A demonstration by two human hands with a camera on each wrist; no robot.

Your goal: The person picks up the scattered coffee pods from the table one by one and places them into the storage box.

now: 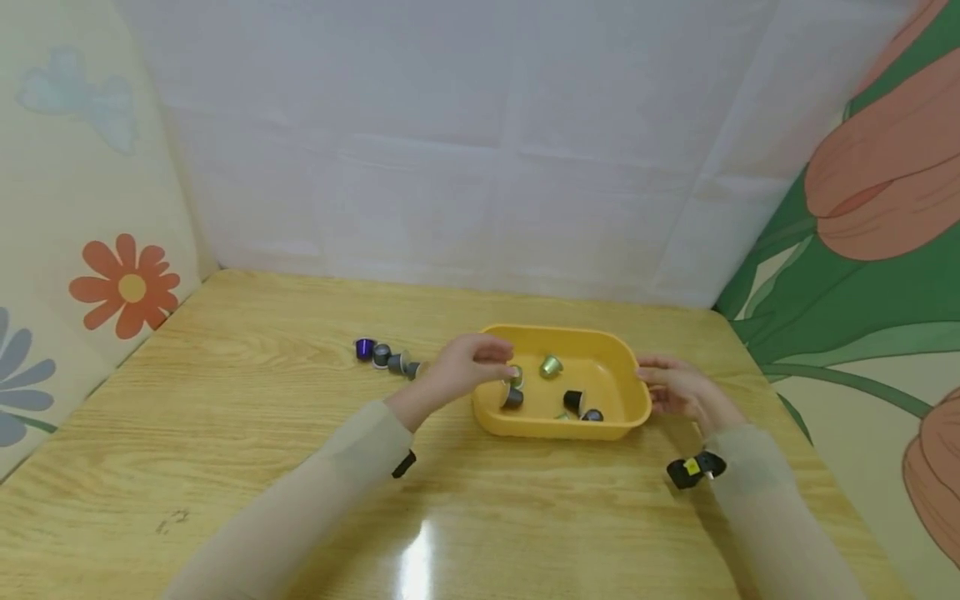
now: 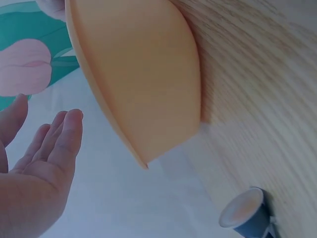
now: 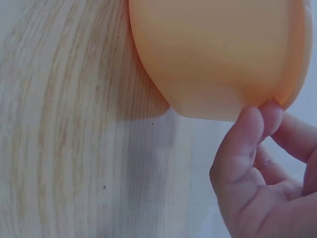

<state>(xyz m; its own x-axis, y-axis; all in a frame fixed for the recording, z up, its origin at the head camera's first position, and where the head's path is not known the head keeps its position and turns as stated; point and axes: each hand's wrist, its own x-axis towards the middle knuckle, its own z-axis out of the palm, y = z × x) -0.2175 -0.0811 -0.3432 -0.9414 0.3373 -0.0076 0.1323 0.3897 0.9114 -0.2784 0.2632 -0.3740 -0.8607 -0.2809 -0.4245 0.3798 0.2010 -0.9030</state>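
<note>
– Where to look first?
– At the yellow, round-cornered plastic tray (image 1: 555,430), right of centre on the light wood-grain desk (image 1: 247,492).
– And inside?
– At the left end, a greenish capsule (image 1: 517,379) and a dark cup-shaped capsule (image 1: 512,399); farther right, on the far side, a shiny light-green metallic capsule (image 1: 551,367); along the near right, a black capsule (image 1: 573,402) and a rounded dark-grey capsule (image 1: 592,415).
– Hands?
– Above the tray's left end with the left hand (image 1: 461,367), fingers extended, thumb spread wide, holding nothing. Pinching the right rim with the right hand (image 1: 682,392).
– Farther left?
– In a slanting row on the desk: a glossy purple capsule (image 1: 365,349), leftmost, then three dark-grey capsules (image 1: 397,363).
– Beyond?
– White creased cloth (image 1: 450,150), far side.
</note>
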